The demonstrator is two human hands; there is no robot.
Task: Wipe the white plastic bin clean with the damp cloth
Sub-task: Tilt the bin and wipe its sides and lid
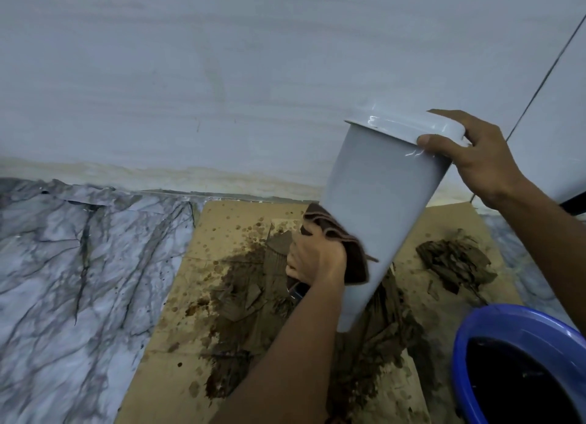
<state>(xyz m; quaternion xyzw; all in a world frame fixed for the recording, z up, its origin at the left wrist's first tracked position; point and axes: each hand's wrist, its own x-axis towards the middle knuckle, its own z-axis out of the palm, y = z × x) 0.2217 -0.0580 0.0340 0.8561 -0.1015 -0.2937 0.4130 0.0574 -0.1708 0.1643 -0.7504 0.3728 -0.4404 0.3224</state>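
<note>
Half the blue basin (460, 357) off-frame; white bin (380, 201) mouth away, inside unseen

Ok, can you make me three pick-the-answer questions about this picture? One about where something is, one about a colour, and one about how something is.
1. Where is the cloth?
A) pressed on the outer side of the bin
B) inside the bin
C) under the bin

2. What colour is the bucket?
A) red
B) green
C) blue

3. How is the bin?
A) upside down
B) tilted
C) lying flat

Answers:
1 A, since the left hand holds the cloth against the bin's side.
2 C, since its rim and wall are bright blue.
3 B, since the right hand grips the rim and the bin leans over.
</note>
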